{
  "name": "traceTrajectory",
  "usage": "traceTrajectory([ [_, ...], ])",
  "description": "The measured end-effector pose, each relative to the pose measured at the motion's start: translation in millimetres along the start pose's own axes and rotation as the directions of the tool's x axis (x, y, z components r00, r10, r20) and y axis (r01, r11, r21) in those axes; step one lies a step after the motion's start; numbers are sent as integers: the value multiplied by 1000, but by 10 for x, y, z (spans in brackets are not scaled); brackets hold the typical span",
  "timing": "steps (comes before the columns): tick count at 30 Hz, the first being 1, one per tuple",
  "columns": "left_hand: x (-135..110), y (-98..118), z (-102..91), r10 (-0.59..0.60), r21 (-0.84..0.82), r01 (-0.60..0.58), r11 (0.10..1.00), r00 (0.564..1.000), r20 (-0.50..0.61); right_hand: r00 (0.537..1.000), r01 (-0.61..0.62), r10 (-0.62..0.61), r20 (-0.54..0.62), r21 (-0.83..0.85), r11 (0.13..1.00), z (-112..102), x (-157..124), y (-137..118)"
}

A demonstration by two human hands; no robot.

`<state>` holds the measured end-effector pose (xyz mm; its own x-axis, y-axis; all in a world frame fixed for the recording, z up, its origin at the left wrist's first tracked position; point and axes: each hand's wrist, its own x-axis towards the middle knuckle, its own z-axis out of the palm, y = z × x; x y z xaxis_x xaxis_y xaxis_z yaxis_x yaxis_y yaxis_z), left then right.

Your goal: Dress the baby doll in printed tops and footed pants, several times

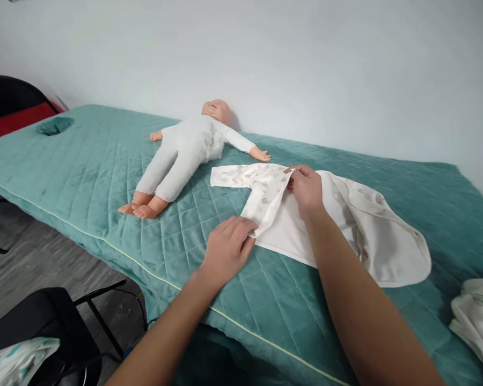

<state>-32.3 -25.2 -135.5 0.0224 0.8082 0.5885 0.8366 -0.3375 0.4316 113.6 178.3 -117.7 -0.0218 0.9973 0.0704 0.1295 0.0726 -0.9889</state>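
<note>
A white baby shirt (268, 193) with small grey prints lies opened out on the green quilted cover, one sleeve stretched to the left. My left hand (229, 245) pinches the lower corner of its folded-over front panel. Higher up on the same panel's edge, my right hand (306, 187) grips the fabric between thumb and fingers. The shirt's other front panel (390, 236) is spread to the right, partly behind my right forearm. A baby doll (189, 142) with a white cloth body lies on its back to the left, its arm reaching close to the sleeve.
The green quilted cover (177, 241) drapes a bed against a white wall, with a face hole (55, 126) at the far left. Folded white cloth (478, 316) lies at the right edge. A black chair (44, 316) holds a white package (20, 360) at lower left.
</note>
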Motion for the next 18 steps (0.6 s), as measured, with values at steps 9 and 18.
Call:
traceTrajectory([
  [9,22,-166,51,-575,-272,507,818,692,-437,870,330,-257,421,-111,937,166,-42,99],
  [18,81,-83,80,-295,104,303,947,952,-87,763,610,-324,559,-459,646,181,-342,44],
])
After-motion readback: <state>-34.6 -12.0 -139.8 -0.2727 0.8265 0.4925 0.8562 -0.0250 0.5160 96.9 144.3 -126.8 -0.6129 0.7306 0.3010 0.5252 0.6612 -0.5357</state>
